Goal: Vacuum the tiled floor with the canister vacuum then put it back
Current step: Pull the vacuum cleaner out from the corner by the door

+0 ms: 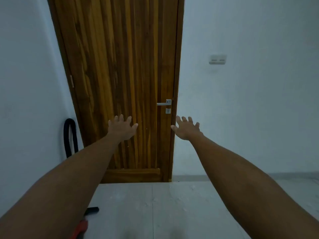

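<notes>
Reaching out with left hand [121, 129] and right hand [186, 129], fingers spread and gripping nothing, vacuuming seemingly not yet begun; next, needing to grab hose [69, 137] leaning by door [120, 66].

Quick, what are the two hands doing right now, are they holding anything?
Left hand: open, fingers spread, holding nothing, stretched out toward the wooden door.
Right hand: open, fingers spread, holding nothing.
</notes>
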